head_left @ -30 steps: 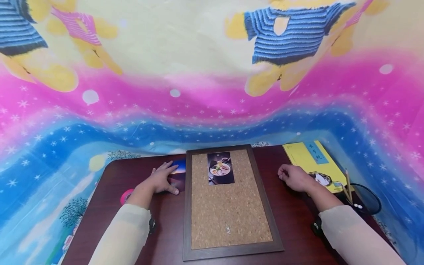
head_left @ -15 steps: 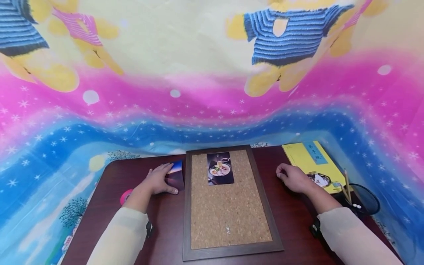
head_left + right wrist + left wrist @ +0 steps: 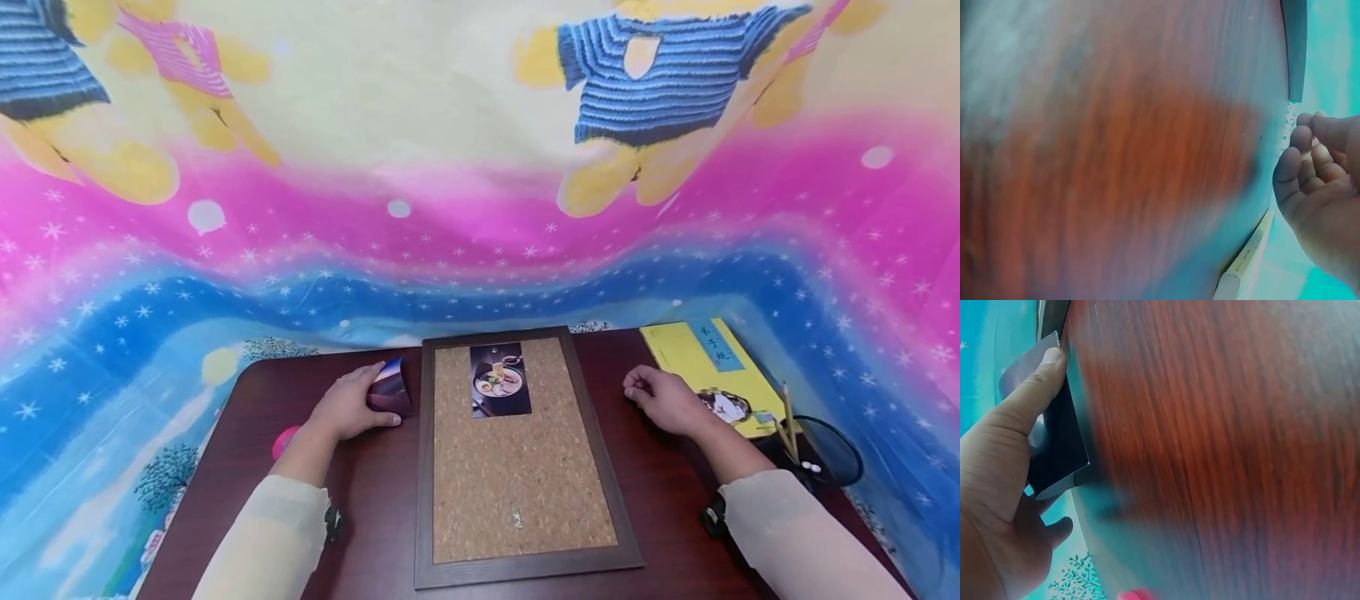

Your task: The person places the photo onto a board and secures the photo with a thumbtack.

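Pinching a bent photo print (image 3: 391,393) between thumb and fingers just left of the framed corkboard (image 3: 521,475) on the counter (image 3: 375,521), the left hand (image 3: 347,407) faces the right hand (image 3: 664,402), whose fingers curl inward near the yellow book (image 3: 712,380).

Yellow book (image 3: 693,375): blue label (image 3: 717,344), vertical Chinese characters, read 弟子规. Small print on book edge (image 3: 1249,255), right wrist view, too blurred to read.

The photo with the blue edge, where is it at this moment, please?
In the head view, the blue-edged photo is held in the left hand, just left of the framed corkboard.
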Demonstrator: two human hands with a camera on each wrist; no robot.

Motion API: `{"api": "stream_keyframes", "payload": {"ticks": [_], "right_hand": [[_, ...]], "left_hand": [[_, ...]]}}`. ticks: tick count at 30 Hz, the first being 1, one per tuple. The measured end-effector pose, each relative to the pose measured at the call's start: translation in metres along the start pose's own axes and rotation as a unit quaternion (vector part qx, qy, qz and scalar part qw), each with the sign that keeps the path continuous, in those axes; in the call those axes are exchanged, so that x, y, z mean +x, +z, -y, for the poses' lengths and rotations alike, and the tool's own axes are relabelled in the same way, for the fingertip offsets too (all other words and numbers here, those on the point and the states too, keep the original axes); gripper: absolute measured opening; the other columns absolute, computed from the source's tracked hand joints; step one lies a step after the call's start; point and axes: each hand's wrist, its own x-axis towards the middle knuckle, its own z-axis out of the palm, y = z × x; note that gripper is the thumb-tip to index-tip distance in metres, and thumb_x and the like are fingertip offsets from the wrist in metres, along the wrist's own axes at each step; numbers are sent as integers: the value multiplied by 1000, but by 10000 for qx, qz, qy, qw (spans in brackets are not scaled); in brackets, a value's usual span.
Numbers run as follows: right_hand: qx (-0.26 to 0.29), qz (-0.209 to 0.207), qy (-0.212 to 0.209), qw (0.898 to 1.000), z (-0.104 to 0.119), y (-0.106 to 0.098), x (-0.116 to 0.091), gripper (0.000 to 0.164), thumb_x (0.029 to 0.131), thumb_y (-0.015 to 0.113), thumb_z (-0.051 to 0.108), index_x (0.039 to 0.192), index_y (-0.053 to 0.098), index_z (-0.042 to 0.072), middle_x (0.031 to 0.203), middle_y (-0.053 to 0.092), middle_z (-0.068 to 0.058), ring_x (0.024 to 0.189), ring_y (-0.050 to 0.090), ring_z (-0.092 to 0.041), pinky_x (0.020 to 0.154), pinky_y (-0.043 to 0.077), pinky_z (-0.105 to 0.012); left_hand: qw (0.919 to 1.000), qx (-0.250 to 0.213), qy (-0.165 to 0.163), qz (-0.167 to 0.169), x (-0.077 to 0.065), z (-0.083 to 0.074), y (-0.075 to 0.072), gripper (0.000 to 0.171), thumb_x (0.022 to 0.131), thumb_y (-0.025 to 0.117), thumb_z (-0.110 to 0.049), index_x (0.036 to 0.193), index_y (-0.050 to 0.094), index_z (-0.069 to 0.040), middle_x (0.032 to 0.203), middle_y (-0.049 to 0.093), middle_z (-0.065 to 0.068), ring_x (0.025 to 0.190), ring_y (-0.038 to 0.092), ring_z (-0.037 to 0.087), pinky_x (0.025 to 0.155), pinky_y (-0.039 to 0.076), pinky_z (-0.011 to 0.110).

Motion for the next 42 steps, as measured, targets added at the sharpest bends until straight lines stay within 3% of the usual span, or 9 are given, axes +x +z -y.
{"api": "stream_keyframes", "payload": {"ticks": [12,21,31,42], "right_hand": [[111,-99,23,9999,2,0,-1,6,105,63,19,109,64,14,90,64,-1,77,55,-21,72,45,-38],[361,-181,76,9992,8,3,-4,11,105,64,21,112,66,13,90,65,-2,77,55,-21,70,46,-37],[568,-250,103,9980,19,8,-8,15,105,65,25,114,68,13,87,66,-2,73,56,-20,65,47,-34],[957,-166,-97,9952,32,15,-9,14,104,66,22,115,69,13,86,66,-4,72,58,-22,65,49,-34]], "left_hand": [[9997,-160,-43,-154,-5,-3,-5,115,75,85,-64,164,31,-13,160,42,19,144,41,43,113,37,64],[9989,-229,137,-385,-10,-13,-9,114,75,86,-64,163,33,-13,158,44,18,143,42,41,112,38,63],[9975,-74,426,-553,-23,-36,-6,114,73,84,-68,162,37,-14,157,47,16,140,46,41,113,39,62],[9957,223,668,-604,-31,-64,-1,112,73,83,-69,161,39,-17,156,49,13,143,45,36,120,29,61]]}}
